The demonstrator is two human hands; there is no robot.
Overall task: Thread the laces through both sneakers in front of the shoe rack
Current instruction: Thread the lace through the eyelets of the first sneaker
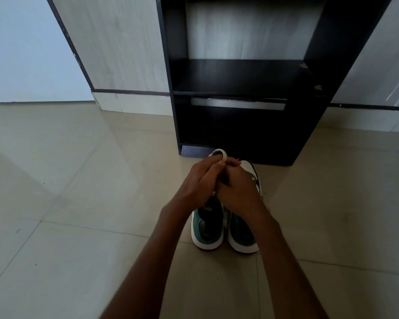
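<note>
Left hand (199,180) and right hand (236,189) meet above the sneakers (207,231), each grip's hold indiscernible.

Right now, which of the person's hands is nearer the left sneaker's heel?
Left. The left hand is above the left sneaker; the right hand is above the right sneaker.

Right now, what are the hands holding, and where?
Both hands pinch a white loop, likely a lace, at its lower ends, above the sneakers.
</note>
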